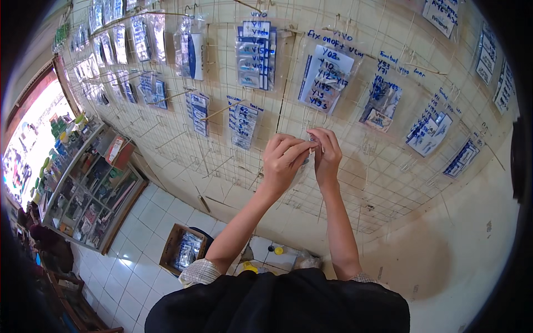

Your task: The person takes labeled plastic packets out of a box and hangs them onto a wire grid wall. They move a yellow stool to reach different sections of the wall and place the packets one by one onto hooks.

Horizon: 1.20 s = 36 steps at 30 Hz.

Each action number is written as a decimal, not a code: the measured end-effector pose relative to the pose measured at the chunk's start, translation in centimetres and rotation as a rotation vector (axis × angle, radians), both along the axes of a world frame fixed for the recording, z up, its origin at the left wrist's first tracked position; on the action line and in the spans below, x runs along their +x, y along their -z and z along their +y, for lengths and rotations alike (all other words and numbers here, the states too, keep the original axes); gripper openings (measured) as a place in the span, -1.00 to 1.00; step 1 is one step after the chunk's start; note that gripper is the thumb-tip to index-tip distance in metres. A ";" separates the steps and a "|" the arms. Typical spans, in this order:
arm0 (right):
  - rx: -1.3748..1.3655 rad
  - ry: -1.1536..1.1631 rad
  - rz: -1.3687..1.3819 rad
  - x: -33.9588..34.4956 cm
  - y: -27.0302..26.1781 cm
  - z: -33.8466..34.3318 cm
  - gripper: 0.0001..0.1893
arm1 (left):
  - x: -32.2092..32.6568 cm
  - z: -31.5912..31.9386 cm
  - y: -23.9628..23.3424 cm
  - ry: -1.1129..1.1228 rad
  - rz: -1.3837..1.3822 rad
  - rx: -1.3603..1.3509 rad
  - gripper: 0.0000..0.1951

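At the wire grid wall panel (349,183), my left hand (283,160) and my right hand (328,156) meet with bent fingers. Their fingertips pinch the upper edge of what looks like a clear plastic bag (300,172). Much of this bag is hidden behind the fingers and the left wrist, so its contents cannot be made out. Just above the hands hangs a clear bag of small parts (327,79) with blue handwriting. Another handwritten bag (381,102) hangs to the right, and a bag with a white label sheet (245,127) is to the left.
Metal hooks (216,112) jut out from the grid. A cardboard box (166,247) holding plastic packets (188,249) stands on the tiled floor (141,237). Left of it is a glass display case (95,195) topped with bottles. A wooden chair (62,287) stands at lower left.
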State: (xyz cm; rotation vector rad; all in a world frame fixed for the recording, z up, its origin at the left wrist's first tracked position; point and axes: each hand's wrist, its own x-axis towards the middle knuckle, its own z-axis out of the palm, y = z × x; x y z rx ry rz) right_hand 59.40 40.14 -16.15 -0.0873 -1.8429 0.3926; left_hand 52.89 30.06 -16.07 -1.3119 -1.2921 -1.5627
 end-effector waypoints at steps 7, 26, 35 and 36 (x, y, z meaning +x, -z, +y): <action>-0.023 0.007 0.065 -0.5 -0.2 0.3 -0.74 | -0.2 0.8 -0.9 -0.035 0.045 0.009 -0.74; 0.037 -0.009 0.080 -1.0 -0.7 0.3 -0.62 | -1.8 0.3 -2.6 -0.104 0.298 -0.067 -0.79; 0.125 -0.001 0.065 -1.4 -1.2 0.7 -0.69 | -2.7 0.9 -1.6 -0.114 0.215 0.032 -0.82; 0.128 -0.002 0.067 -1.4 -1.3 0.8 -0.69 | -2.5 0.8 -1.7 -0.098 0.235 0.044 -0.82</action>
